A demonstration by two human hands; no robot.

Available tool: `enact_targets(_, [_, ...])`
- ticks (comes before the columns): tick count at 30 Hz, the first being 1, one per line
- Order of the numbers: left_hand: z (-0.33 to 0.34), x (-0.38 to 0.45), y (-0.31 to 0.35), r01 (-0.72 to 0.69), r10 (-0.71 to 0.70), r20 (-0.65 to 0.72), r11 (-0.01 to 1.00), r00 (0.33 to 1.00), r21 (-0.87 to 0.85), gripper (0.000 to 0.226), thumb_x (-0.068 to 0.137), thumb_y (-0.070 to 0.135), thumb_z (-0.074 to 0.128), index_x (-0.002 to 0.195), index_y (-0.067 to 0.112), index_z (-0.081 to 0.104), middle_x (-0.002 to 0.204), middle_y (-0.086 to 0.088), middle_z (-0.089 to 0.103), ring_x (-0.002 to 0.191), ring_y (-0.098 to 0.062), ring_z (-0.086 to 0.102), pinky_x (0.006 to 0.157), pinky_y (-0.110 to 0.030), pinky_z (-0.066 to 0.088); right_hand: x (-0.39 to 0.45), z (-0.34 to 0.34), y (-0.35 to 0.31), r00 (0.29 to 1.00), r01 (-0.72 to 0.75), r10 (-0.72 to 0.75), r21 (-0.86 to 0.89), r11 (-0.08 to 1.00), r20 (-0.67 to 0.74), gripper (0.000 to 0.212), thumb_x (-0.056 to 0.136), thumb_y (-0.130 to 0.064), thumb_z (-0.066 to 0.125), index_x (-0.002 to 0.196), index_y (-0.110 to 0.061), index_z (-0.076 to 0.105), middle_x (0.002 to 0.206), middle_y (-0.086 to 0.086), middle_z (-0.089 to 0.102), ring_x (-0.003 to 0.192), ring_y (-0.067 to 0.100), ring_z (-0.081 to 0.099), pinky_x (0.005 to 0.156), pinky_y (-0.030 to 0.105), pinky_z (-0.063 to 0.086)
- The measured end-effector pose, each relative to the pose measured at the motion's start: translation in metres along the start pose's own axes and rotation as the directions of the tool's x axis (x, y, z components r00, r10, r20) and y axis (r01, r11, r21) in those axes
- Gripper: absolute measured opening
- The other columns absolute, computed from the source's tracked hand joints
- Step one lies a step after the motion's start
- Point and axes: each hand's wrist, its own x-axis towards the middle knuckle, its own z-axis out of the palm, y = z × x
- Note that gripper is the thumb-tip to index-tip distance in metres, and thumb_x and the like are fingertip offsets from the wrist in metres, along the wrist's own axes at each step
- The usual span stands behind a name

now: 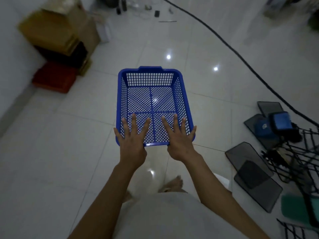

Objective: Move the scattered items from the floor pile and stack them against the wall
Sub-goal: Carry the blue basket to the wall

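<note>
A blue plastic basket (152,94) with holes all over it is being held out in front of the person, above the white tiled floor (86,135). Nothing is lying inside it.

Both hands are holding its near edge. The left hand (132,144) is reaching over the rim with its fingers spread out straight inside the basket, and its thumb is tucking under the edge. The right hand (179,144) is doing the same thing on the other side, fingers flat and wide, thumb under the rim. The two hands are sitting side by side with a bit of blue rim showing between them.

The person's bare foot (172,184) is showing on the floor below the basket.

Off to the right, a pile of things is lying on the floor: dark mesh trays (253,176), a small blue pouch (280,120), black wire racks (303,145) and something green (291,207).

A thick black cable (229,47) is running across the floor behind the basket.

To the left, by the white wall (10,57), a red box (55,78), a black box (69,54) and brown cardboard boxes (51,30) are sitting in a stack. They look blurry.
</note>
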Motion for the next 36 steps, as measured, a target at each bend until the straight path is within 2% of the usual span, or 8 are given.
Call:
enact_targets(5, [-0.017,-0.065,-0.079,0.198,-0.199,-0.007,0.980,0.980,-0.021,0.109,0.068,0.013,0.082,0.153,0.030,0.016,0.160,-0.015,0.009,0.145,-0.044,0.003,0.107,-0.064,-0.002,-0.015,0.028,-0.090,0.982,0.163,-0.157,-0.058,0.985,0.107,0.094,0.097,-0.022,0.053,0.147,-0.044,-0.023,0.158,0.005,-0.031,0.143,0.035,-0.029,0.107,0.068,-0.018])
enact_targets(10, [-0.037,-0.113,-0.151,0.374,-0.374,-0.007,0.927,0.927,-0.023,0.103,0.079,0.017,0.073,0.152,0.033,0.002,0.161,-0.012,-0.004,0.146,-0.041,-0.008,0.111,-0.061,-0.006,-0.019,0.052,-0.177,0.936,0.321,-0.299,-0.100,0.942,0.185,0.089,0.098,-0.024,0.051,0.149,-0.045,-0.018,0.158,0.005,-0.029,0.144,0.035,-0.028,0.106,0.068,-0.018])
enact_targets(16, [-0.053,-0.145,-0.210,0.546,-0.550,-0.069,0.835,0.832,-0.072,0.104,0.081,0.019,0.072,0.152,0.034,-0.003,0.161,-0.012,-0.009,0.145,-0.039,-0.013,0.112,-0.059,-0.008,-0.006,0.063,-0.254,0.855,0.506,-0.469,-0.159,0.848,0.222,0.086,0.098,-0.026,0.051,0.150,-0.045,-0.015,0.159,0.006,-0.026,0.144,0.035,-0.027,0.105,0.068,-0.018])
enact_targets(21, [-0.061,-0.154,-0.249,0.645,-0.659,-0.135,0.752,0.740,-0.134,0.104,0.076,0.021,0.077,0.152,0.032,0.006,0.161,-0.014,0.000,0.145,-0.041,-0.007,0.108,-0.056,-0.014,0.018,0.068,-0.310,0.765,0.634,-0.577,-0.178,0.753,0.286,0.085,0.099,-0.026,0.051,0.150,-0.046,-0.014,0.159,0.004,-0.026,0.144,0.034,-0.027,0.106,0.066,-0.019])
enact_targets(25, [-0.063,-0.144,-0.269,0.725,-0.742,-0.142,0.671,0.655,-0.157,0.107,0.075,0.022,0.078,0.149,0.034,0.001,0.161,-0.015,0.001,0.145,-0.040,-0.007,0.108,-0.057,-0.012,0.049,0.074,-0.340,0.695,0.709,-0.636,-0.173,0.683,0.335,0.086,0.098,-0.028,0.052,0.149,-0.047,-0.015,0.159,0.004,-0.026,0.144,0.034,-0.028,0.107,0.067,-0.019])
enact_targets(28, [-0.064,-0.120,-0.285,0.755,-0.774,-0.131,0.633,0.620,-0.171,0.107,0.078,0.023,0.075,0.145,0.039,-0.007,0.161,-0.013,-0.005,0.145,-0.039,-0.013,0.108,-0.056,-0.016,0.084,0.071,-0.357,0.643,0.755,-0.666,-0.166,0.634,0.378,0.087,0.097,-0.026,0.052,0.149,-0.047,-0.014,0.159,0.005,-0.027,0.144,0.035,-0.028,0.106,0.067,-0.019])
enact_targets(33, [-0.072,-0.046,-0.300,0.797,-0.823,-0.129,0.568,0.553,-0.207,0.108,0.077,0.018,0.075,0.152,0.035,-0.001,0.160,-0.013,-0.007,0.145,-0.040,-0.014,0.110,-0.059,-0.012,0.162,0.039,-0.376,0.587,0.800,-0.687,-0.180,0.572,0.428,0.087,0.097,-0.017,0.051,0.149,-0.051,-0.010,0.158,0.005,-0.030,0.142,0.035,-0.031,0.105,0.067,-0.018])
enact_targets(36, [-0.079,0.008,-0.307,0.803,-0.836,-0.140,0.549,0.531,-0.231,0.110,0.078,0.016,0.073,0.148,0.040,-0.008,0.161,-0.012,-0.008,0.145,-0.039,-0.014,0.110,-0.059,-0.012,0.213,0.015,-0.383,0.571,0.815,-0.695,-0.203,0.543,0.437,0.087,0.097,-0.016,0.050,0.149,-0.051,-0.009,0.158,0.006,-0.029,0.142,0.035,-0.030,0.106,0.068,-0.017])
